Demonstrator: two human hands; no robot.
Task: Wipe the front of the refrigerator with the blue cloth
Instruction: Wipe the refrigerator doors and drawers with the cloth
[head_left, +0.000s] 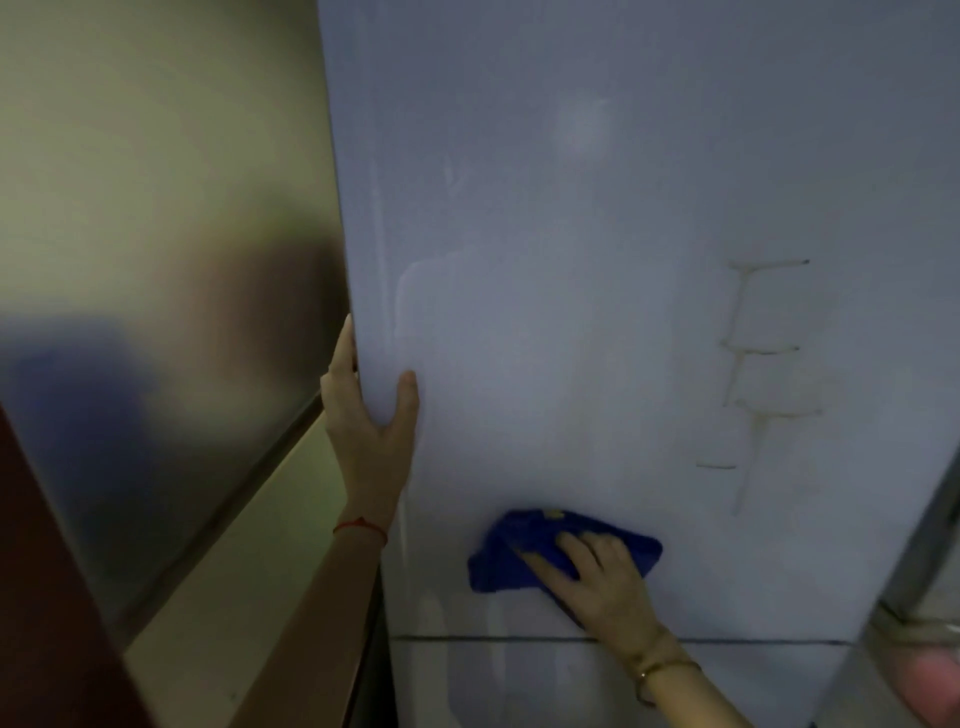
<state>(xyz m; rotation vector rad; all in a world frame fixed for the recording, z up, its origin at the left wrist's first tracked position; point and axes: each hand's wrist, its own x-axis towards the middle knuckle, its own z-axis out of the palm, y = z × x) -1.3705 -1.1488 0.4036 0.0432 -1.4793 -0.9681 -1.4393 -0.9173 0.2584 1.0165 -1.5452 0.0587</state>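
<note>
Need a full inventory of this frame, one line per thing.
fridge door: 1, pale blue-grey, fills the centre and right
seam: 1, dark, horizontal, low on the fridge front below the cloth
residue marks: several, yellowish lines, right part of the door
cloth: 1, blue, bunched, pressed on the lower door
wall: 1, greenish-grey, left of the fridge
red string: 1, on the left wrist
bracelet: 1, gold, on the right wrist
left hand: grip around the door's left edge, thumb on the front
right hand: flat on the cloth, fingers spread
</note>
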